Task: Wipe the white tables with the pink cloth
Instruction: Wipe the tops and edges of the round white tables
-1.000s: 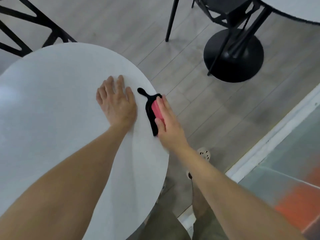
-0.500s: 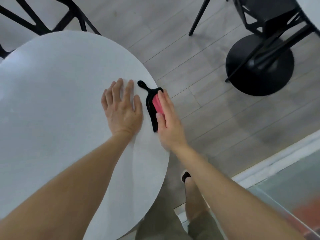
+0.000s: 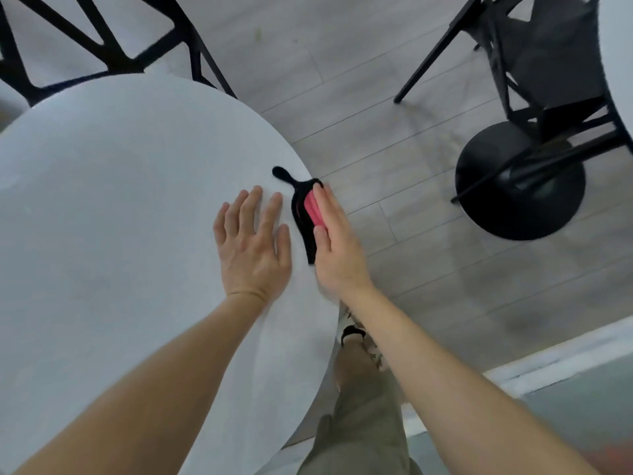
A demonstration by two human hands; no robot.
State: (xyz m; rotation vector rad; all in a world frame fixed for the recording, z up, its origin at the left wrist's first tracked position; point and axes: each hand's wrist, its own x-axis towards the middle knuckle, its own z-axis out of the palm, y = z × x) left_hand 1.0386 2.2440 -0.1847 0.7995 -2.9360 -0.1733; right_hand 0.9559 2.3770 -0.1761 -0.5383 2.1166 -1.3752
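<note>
Head view looks straight down on the round white table (image 3: 102,234), which fills the left half of what I can see. My left hand (image 3: 255,248) lies flat on the tabletop near its right edge, palm down, fingers straight and slightly spread, holding nothing.

Just to the right of it, my right hand (image 3: 337,255) rests on the pink cloth (image 3: 311,209). The fingers run straight along the cloth toward the far side and the thumb lies against its near part; I see pressing rather than a curled grip. The cloth sits at the very right rim of the table, folded into a narrow strip, with a black border (image 3: 297,214) showing on its left side and a black loop (image 3: 279,172) trailing off its far end onto the tabletop. Cloth and left hand are close but not touching.

Grey plank floor (image 3: 342,80) spreads to the right. At far left a black chair (image 3: 102,60) stands against the table's far rim. At far right I see another black chair (image 3: 548,56) beside a round black pedestal base (image 3: 496,207), and a sliver of a second white table (image 3: 618,46) at the frame edge. Near the bottom, a leg in olive trousers (image 3: 366,423) and a shoe (image 3: 352,332) show beneath my right forearm.
</note>
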